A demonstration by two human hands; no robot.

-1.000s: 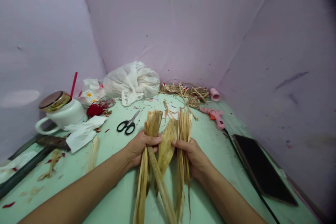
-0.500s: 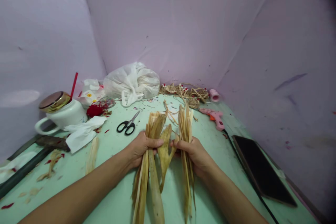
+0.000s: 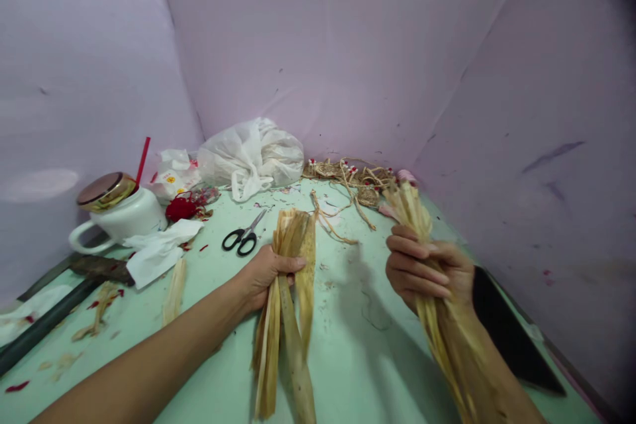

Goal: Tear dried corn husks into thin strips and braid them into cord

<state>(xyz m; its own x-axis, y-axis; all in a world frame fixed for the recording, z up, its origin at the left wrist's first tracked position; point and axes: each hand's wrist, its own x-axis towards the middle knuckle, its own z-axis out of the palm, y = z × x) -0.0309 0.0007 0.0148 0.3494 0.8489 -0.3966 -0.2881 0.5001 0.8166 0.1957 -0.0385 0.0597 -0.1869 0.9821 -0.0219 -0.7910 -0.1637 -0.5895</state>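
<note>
Strips of dried leaf are now parted into two bunches that are held well apart, whereas half a second ago both were gripped side by side in the middle. The left bunch (image 3: 291, 238) is grasped by the left hand (image 3: 268, 275), with the thumb laid across its front and its long ends hanging toward the near edge; little movement is seen there. The right bunch (image 3: 410, 209) has been carried off to the right and is wrapped in the closed fingers of the right hand (image 3: 427, 271), its tail trailing down along the forearm, slightly blurred. A broad leaf (image 3: 307, 278), pulled between both hands before, is now gathered against the left bunch, so the sorting of that piece can be judged settled for the moment. By this shift, bare green table (image 3: 328, 318) has been opened up between the hands, the pink glue gun (image 3: 388, 212) has been mostly hidden, and the black tablet (image 3: 511, 338) has been partly covered. Scissors (image 3: 243, 234) are left untouched beyond the left hand.
</note>
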